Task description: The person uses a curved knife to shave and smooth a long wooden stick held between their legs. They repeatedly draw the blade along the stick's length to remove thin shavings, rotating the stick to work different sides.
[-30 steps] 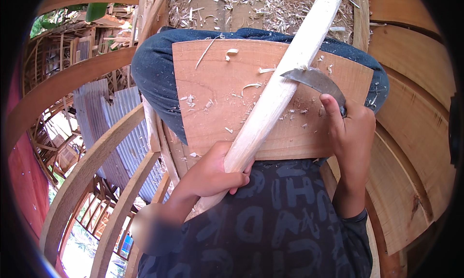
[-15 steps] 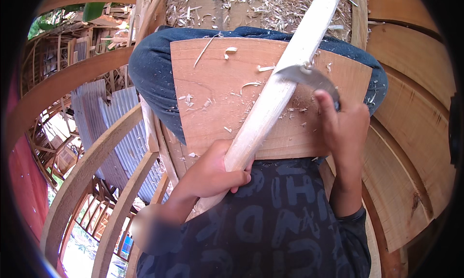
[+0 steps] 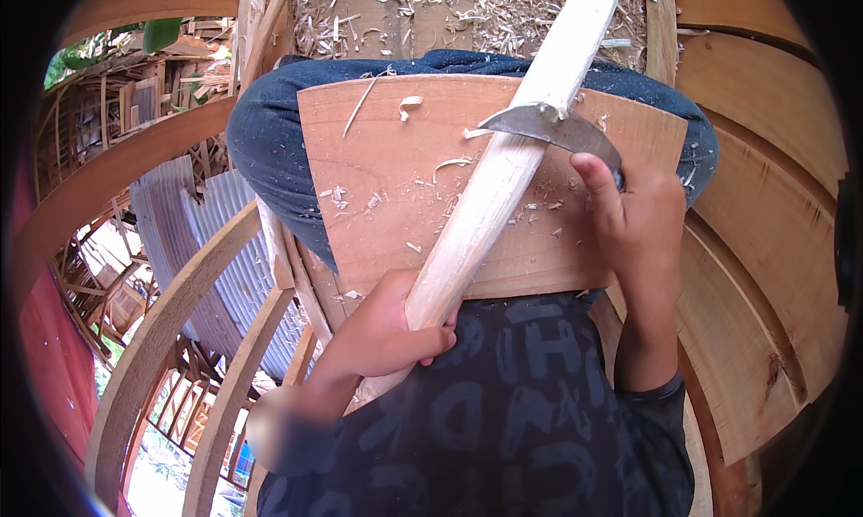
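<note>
"Hands first, nearest to farthest: what reaches you?"

"From my end, the left hand (image 3: 387,328) is nearest, at the board's (image 3: 364,243) near edge by its left corner, fingers and thumb wrapped snugly round the stick (image 3: 472,229)."

"And the right hand (image 3: 636,207)?"

"I have it over the board's right edge, closed round the near end of the curved knife (image 3: 577,133), thumb raised beside the blade. That blade lies across the stick, short of the far edge."

"How far along?"

"Much of the shaving looks done, I'd judge: the length I can see is pale, with no bark that I can make out (the part inside the left hand is hidden). Smoothing seems unfinished, as shaved wood (image 3: 546,112) sits against the blade."

"Any waste?"

"Loose curls (image 3: 410,106) toward the board's far edge, and beyond it, littered shavings (image 3: 521,22) on the planks."
</note>
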`<state>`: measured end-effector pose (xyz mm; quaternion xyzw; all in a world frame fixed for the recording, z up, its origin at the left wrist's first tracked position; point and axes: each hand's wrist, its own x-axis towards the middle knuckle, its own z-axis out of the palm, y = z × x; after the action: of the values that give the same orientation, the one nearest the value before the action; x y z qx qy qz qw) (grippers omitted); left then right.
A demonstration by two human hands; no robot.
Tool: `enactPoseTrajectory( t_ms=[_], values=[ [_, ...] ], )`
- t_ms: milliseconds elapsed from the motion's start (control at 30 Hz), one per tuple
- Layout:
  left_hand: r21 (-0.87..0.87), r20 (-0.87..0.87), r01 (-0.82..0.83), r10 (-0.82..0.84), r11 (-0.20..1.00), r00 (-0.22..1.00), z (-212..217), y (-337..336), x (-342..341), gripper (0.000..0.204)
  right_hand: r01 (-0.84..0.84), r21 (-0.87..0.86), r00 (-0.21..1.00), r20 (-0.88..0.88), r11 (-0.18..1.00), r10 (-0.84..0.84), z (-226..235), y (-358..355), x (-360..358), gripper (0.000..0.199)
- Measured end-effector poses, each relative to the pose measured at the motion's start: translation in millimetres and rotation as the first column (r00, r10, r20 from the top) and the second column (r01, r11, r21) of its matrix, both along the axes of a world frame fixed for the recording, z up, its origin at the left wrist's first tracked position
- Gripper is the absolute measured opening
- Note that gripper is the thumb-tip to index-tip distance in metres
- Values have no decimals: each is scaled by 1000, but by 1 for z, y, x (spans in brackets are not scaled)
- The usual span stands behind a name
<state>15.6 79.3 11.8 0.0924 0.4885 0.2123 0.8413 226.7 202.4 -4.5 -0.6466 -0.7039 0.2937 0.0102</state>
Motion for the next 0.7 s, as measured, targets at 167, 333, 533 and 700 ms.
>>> enactPoseTrajectory(
  t_ms=[167, 333, 533, 700],
  values=[
    [21, -1, 35, -35, 999, 999, -3, 3, 2, 16, -126, 66, 992, 12, 990, 126, 9, -3, 1, 64],
    [4, 20, -25, 25, 1000, 999, -2, 1, 2, 16, -188, 91, 982, -9, 978, 189, -3, 5, 4, 61],
    [15, 89, -39, 38, 999, 995, -5, -2, 0, 15, -316, 150, 945, -38, 937, 325, 12, -15, -7, 64],
    [6, 75, -69, 69, 998, 995, -3, -6, 3, 16, -146, 129, 988, 59, 981, 139, -2, 25, 8, 66]
  ],
)
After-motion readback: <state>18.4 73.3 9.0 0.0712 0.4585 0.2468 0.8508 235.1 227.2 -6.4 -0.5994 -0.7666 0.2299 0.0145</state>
